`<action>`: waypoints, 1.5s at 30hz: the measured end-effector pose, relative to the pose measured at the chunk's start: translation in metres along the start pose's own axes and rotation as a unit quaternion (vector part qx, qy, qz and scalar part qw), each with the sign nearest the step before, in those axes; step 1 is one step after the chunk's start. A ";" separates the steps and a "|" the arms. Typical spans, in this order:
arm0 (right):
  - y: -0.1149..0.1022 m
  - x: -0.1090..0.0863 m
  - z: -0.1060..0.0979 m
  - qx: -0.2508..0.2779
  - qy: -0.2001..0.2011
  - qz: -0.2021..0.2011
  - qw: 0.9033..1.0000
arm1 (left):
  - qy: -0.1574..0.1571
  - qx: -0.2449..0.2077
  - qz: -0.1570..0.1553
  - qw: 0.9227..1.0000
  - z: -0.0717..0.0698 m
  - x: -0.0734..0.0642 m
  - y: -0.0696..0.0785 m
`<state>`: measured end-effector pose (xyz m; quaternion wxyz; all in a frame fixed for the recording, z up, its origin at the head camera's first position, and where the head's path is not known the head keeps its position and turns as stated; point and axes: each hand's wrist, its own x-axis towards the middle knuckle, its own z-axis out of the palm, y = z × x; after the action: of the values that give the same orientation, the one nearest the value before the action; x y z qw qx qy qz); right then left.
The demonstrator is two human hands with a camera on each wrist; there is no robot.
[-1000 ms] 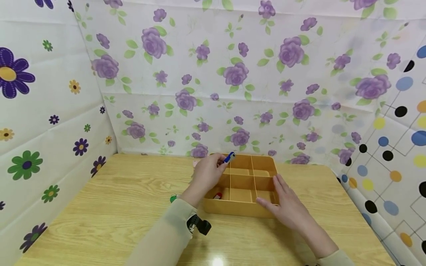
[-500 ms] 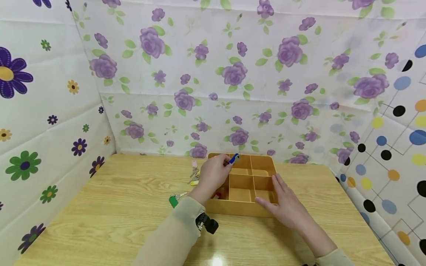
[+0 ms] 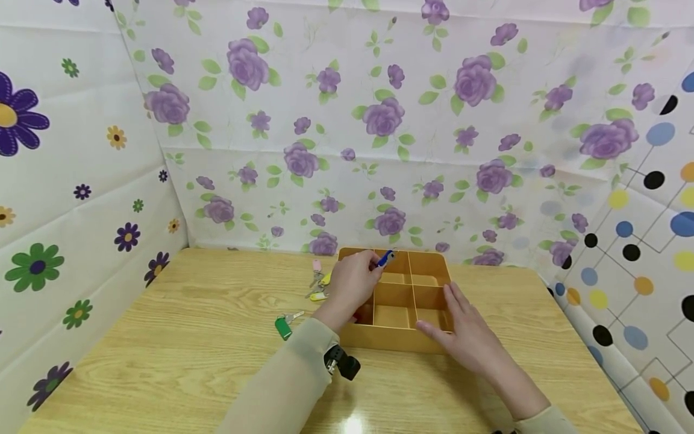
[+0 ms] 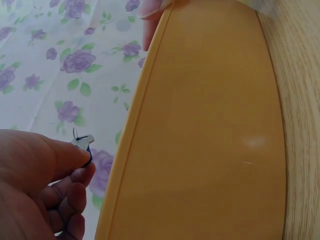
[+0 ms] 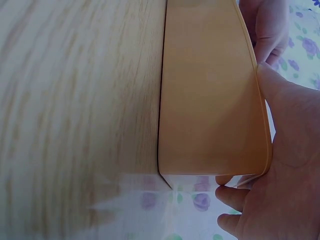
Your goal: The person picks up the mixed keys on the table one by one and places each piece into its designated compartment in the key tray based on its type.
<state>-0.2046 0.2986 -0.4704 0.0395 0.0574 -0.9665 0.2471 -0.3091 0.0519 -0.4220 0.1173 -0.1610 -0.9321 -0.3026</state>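
My left hand (image 3: 353,282) pinches a blue key tag (image 3: 385,259) between thumb and forefinger, above the left part of a yellow-orange compartment box (image 3: 391,338). A silver key (image 4: 83,141) and its ring stick out past the fingertips in the left wrist view. My right hand (image 3: 470,335) rests on the box's front right corner. Its thumb (image 5: 274,82) lies on the front rim and its fingers stretch along the right side. Inside the front left compartment, a bit of a red tag (image 3: 355,318) shows beside my left wrist, which hides most of it.
Left of the box, a green-tagged key (image 3: 283,328) lies on the wooden table (image 3: 217,337). Farther back are keys with yellow tags (image 3: 318,296) and a pink tag (image 3: 317,265). A flowered cloth (image 3: 303,199) hangs right behind the box.
My left hand has moved slightly right with the blue key tag, uncovering the green, yellow and pink tags on the table. My right hand stays at the box corner.
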 end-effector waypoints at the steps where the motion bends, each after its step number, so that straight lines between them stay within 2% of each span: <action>1: 0.000 0.000 0.000 -0.001 0.000 0.000 1.000 | 0.000 -0.001 0.000 1.000 0.001 0.000 0.000; 4: -0.001 0.000 0.001 -0.002 -0.001 -0.002 1.000 | 0.001 -0.003 0.001 1.000 0.002 -0.001 -0.001; 11: -0.003 -0.001 0.003 -0.001 -0.001 -0.006 1.000 | -0.003 0.028 0.017 0.999 0.000 -0.006 -0.002; 19: -0.002 -0.003 0.003 -0.001 0.000 -0.007 1.000 | 0.014 0.013 0.032 0.999 -0.013 -0.007 -0.008; 29: 0.000 -0.004 0.001 0.000 -0.005 0.003 1.000 | -0.004 -0.028 0.018 0.999 -0.030 -0.016 -0.021; 36: -0.003 -0.001 0.001 0.001 -0.008 0.003 1.000 | 0.004 -0.041 0.002 0.999 -0.052 -0.026 -0.039; 42: -0.004 0.000 -0.001 -0.004 -0.003 0.000 1.000 | 0.010 -0.026 0.018 0.999 -0.070 -0.034 -0.059; 45: -0.003 0.000 -0.001 -0.005 -0.003 0.001 1.000 | 0.000 -0.019 0.014 1.000 -0.077 -0.040 -0.070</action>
<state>-0.2044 0.2966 -0.4681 0.0368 0.0573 -0.9677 0.2426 -0.2888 -0.0573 -0.4107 0.1186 -0.1764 -0.9238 -0.3183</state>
